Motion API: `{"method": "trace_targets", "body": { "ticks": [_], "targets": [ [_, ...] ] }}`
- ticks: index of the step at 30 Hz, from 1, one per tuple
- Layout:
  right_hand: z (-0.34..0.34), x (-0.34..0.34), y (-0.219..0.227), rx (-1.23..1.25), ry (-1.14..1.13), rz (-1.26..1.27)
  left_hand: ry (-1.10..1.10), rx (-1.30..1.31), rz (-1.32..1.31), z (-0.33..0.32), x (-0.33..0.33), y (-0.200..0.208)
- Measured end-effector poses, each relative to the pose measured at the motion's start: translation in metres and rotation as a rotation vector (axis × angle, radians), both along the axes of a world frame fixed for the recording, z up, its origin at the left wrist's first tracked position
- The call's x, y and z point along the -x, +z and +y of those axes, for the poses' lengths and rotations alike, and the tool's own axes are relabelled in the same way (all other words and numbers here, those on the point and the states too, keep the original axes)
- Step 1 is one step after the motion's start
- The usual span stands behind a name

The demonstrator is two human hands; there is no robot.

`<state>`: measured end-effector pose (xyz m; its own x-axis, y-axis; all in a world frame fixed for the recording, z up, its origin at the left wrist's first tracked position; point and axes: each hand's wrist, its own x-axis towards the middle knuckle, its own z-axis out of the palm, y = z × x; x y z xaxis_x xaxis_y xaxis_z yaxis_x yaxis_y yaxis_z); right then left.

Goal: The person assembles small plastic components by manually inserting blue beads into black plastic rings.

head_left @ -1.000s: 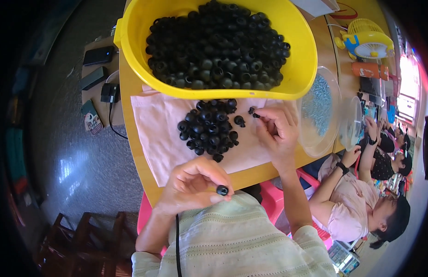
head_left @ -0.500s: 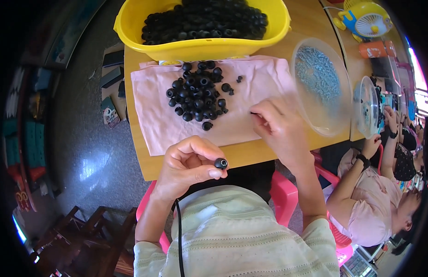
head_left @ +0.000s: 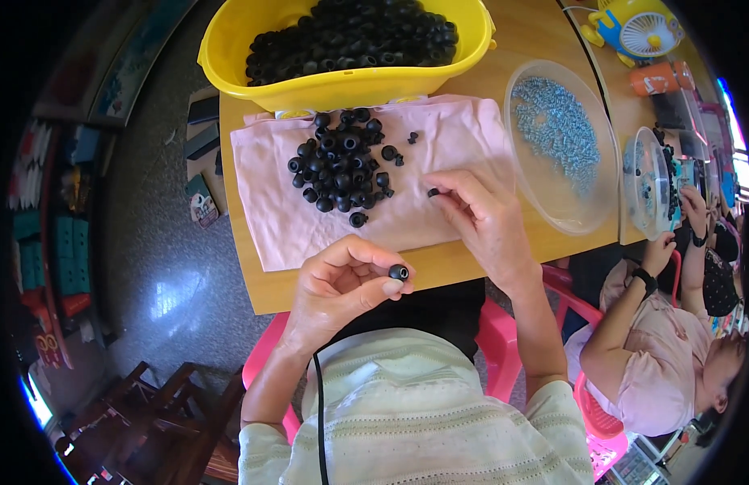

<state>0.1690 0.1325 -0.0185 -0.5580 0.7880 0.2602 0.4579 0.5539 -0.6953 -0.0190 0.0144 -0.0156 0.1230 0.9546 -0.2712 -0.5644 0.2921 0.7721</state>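
The fingers of my left hand point(head_left: 334, 287) are pinched narrow on a round black piece point(head_left: 399, 272), thumb against forefinger, just off the near edge of the tabletop point(head_left: 273, 301). I hold it by its side, so its open end faces up where I can see into it. The fingers of my right hand point(head_left: 497, 234) also close at the tips, on a small black bit point(head_left: 433, 192) over the pink cloth point(head_left: 265, 222); its shape is too small to tell. Such a light grip probably suits something this tiny.

A pile of black pieces point(head_left: 334, 166) sits on the cloth within easy reach, and the soft fabric likely stops them rolling. The yellow tub point(head_left: 350, 87) stands behind, perhaps because its heap would crowd my fingers. To my right, the clear dish point(head_left: 526, 184) walls in loose blue bits point(head_left: 556, 121), which seem likely to scatter otherwise.
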Motion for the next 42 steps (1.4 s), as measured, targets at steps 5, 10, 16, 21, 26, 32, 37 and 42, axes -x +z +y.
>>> {"method": "trace_targets", "body": {
  "ticks": [5,10,16,21,26,32,37,42],
  "targets": [
    [0.005,-0.008,-0.005,0.125,-0.006,-0.018,-0.028,0.019,-0.036,0.002,-0.004,-0.005],
    [0.002,-0.007,0.005,0.262,-0.045,0.047,-0.032,0.05,-0.042,0.004,-0.004,-0.005],
    [0.003,-0.003,0.004,0.251,-0.091,0.078,-0.022,0.054,-0.045,0.006,-0.004,-0.003],
    [0.007,-0.003,-0.002,-0.024,-0.074,-0.008,-0.02,0.03,-0.042,0.011,-0.007,-0.002],
    [0.004,-0.001,0.004,-0.033,-0.074,-0.107,0.017,-0.017,-0.018,0.015,-0.009,0.0],
    [-0.003,-0.01,0.013,0.461,-0.096,0.202,0.024,0.011,-0.054,0.019,-0.007,0.003],
    [-0.019,-0.012,0.027,0.832,0.021,0.63,0.021,0.071,-0.15,0.022,-0.01,0.008],
    [-0.026,-0.01,0.028,0.793,0.087,0.7,0.009,0.063,-0.138,0.022,-0.015,0.01]
  ]
}}
